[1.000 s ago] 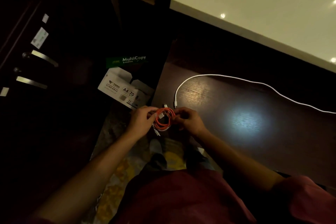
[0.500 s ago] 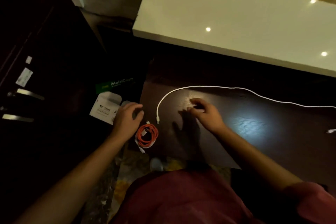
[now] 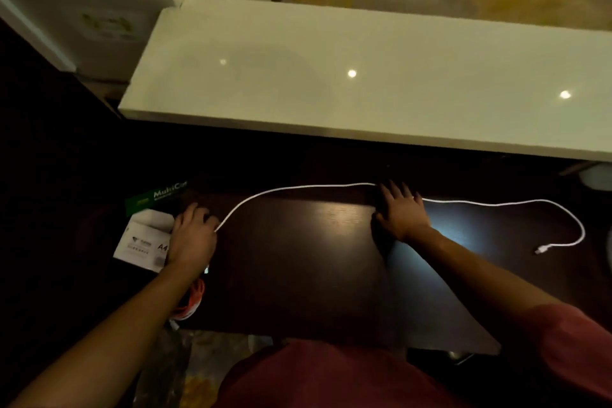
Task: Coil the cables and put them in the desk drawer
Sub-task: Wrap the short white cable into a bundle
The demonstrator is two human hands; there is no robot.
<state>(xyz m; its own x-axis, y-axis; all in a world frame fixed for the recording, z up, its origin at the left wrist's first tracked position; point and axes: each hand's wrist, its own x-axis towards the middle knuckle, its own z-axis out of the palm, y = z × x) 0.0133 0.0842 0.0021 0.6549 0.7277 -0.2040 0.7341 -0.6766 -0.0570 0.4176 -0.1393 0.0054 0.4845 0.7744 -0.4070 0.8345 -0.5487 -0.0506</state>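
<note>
Head view: left hand (image 3: 192,237) gripped white cable (image 3: 298,188) end at desk (image 3: 298,258) left edge; right hand (image 3: 402,212) lay flat, fingers spread, on its middle. Coiled orange cable (image 3: 193,303) sat under left forearm.

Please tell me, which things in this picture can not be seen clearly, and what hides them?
- Orange cable coil, head view: mostly hidden under the left forearm.
- Near end of the white cable: covered by the left hand, so its grip cannot be judged.
- White cable's middle: hidden under the right hand.
- Far plug: too small to identify.
- Paper box: label partly covered, dim.
- Desk drawer: not visible.
</note>
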